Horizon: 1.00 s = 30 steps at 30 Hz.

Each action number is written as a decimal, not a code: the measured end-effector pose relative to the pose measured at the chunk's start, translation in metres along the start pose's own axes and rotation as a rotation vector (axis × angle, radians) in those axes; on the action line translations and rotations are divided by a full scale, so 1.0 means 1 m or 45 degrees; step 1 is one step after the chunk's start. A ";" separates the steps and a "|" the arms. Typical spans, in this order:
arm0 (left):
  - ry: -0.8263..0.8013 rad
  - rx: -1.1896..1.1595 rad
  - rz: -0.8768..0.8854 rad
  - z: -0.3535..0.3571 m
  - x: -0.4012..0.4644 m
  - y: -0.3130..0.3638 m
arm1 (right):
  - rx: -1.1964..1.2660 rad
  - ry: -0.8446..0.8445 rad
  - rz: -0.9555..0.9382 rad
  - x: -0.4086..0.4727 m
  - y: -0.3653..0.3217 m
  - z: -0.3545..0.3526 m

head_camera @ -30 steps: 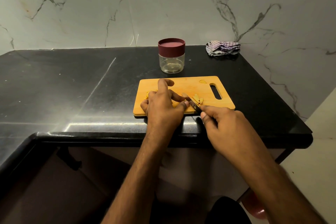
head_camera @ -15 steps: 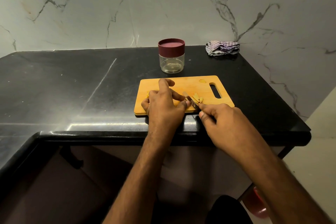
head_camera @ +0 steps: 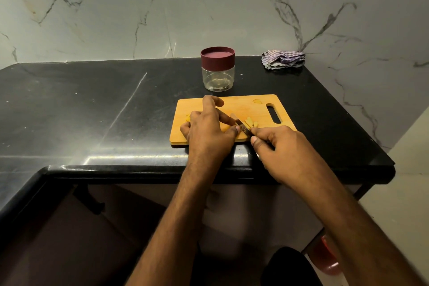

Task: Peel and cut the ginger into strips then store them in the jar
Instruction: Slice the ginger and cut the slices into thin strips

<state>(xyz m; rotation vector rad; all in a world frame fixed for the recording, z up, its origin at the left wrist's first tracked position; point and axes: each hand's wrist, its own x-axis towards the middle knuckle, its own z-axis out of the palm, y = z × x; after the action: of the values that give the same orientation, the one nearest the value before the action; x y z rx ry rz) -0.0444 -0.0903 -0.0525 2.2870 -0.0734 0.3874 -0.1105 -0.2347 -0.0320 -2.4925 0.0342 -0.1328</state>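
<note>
No brand, label or writing can be read on anything in view

The tabletop [head_camera: 92, 111] is black polished stone with pale scratches and a bright glare along its front edge; it turns a corner at the near left. Behind and to the right stand walls of white marble [head_camera: 209, 7] with grey veins. A crumpled checked cloth [head_camera: 283, 59] lies at the far right corner of the tabletop. Below the right forearm, near the floor, a red rounded object [head_camera: 327, 255] shows only in part

A wooden cutting board [head_camera: 255, 107] with a slot handle at its right end lies near the front edge of the tabletop. Just behind it, apart from it, stands the jar [head_camera: 217, 76], clear-walled, upright, with its dark red lid [head_camera: 217, 57] on

The left hand [head_camera: 209, 132] rests on the board with fingers bent down, pressing a piece of ginger [head_camera: 226, 126] that is mostly hidden under them; the index finger arches up toward the far edge. The right hand [head_camera: 278, 146] is curled round the handle of a knife [head_camera: 243, 129], whose blade points away and left, meeting the board just beside the left fingertips. Cut ginger strips [head_camera: 251, 122] lie on the board just right of the blade. A few more yellow bits [head_camera: 187, 118] show at the left of the left hand, and one small slice [head_camera: 257, 101] sits near the board's far edge
</note>
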 end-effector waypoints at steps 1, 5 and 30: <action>0.001 0.000 -0.002 0.000 0.000 0.001 | 0.024 -0.024 0.001 0.001 0.001 -0.001; 0.018 0.021 -0.002 -0.001 -0.001 0.003 | 0.045 -0.060 -0.001 0.001 0.001 -0.004; 0.089 -0.111 -0.048 0.003 -0.005 0.000 | -0.030 -0.032 -0.023 -0.015 0.001 -0.007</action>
<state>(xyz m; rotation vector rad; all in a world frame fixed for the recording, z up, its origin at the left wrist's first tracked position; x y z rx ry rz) -0.0479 -0.0927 -0.0558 2.1837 -0.0112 0.4358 -0.1264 -0.2391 -0.0288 -2.5178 0.0029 -0.1096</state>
